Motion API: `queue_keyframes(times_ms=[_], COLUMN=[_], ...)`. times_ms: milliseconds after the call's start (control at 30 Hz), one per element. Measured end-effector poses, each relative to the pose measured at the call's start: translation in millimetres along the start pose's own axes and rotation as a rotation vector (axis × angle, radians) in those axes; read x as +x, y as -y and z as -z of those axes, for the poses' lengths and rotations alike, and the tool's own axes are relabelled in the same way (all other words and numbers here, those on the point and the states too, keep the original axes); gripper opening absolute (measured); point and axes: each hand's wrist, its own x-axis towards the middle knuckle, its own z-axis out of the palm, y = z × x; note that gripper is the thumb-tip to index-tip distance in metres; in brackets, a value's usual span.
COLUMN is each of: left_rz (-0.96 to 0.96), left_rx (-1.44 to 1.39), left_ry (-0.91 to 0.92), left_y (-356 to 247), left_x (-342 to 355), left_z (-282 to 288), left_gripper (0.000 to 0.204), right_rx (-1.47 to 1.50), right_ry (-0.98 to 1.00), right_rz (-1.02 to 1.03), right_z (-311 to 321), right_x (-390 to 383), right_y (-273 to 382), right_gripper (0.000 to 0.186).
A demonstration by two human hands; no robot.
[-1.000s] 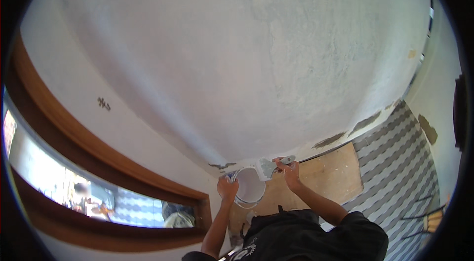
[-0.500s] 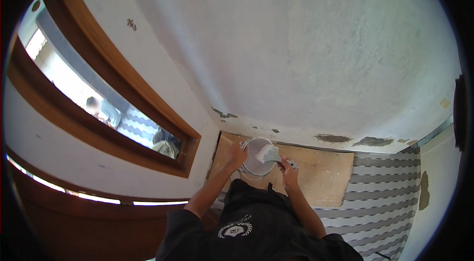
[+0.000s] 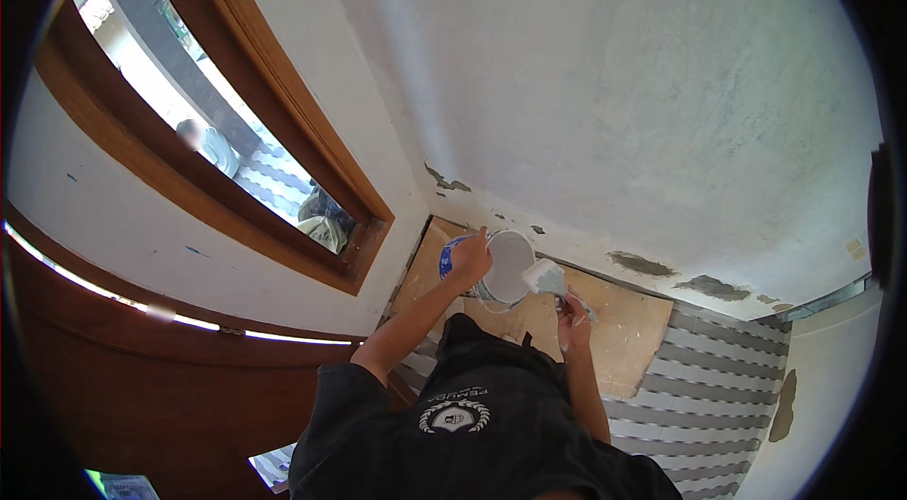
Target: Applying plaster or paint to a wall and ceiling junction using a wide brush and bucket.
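Observation:
My left hand is closed on the rim of a paint bucket, whose blue-marked side shows beside my wrist. Greyish-white paint is visible through the bucket's mouth, which tilts to the right. A wide paintbrush coated in white is in my right hand, gripped by its handle. Its bristles point up and left, just off the bucket's right rim. White smears mark the fingers and wrist of that hand.
The bucket is over a paint-spotted board on a grey-and-white patterned floor. Ahead stands a whitish wall with flaked patches low down. To the left is a wood-framed window, with a person outside.
The brush has moved from over the bucket's mouth to beyond its right rim. The bucket now leans to the right, showing its blue side. My view has turned a little.

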Motion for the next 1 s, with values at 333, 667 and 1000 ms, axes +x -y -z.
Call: queue_keyframes(times_ms=[333, 667, 1000], left_rz=[-0.085, -0.226, -0.256], left_rx=[-0.268, -0.562, -0.281], left_ry=[-0.172, -0.366, -0.432], left_y=[-14, -51, -86], left_x=[-7, -11, -40], left_z=[8, 48, 39], left_gripper=[0.041, 0.02, 0.024], right_rx=[-0.007, -0.325, -1.099], right_ry=[0.05, 0.084, -0.021], right_rz=[-0.194, 0.024, 0.482], right_z=[-20, -79, -104], right_x=[-19, -39, 18], right_y=[20, 47, -24], right_gripper=[0.03, 0.023, 0.02])
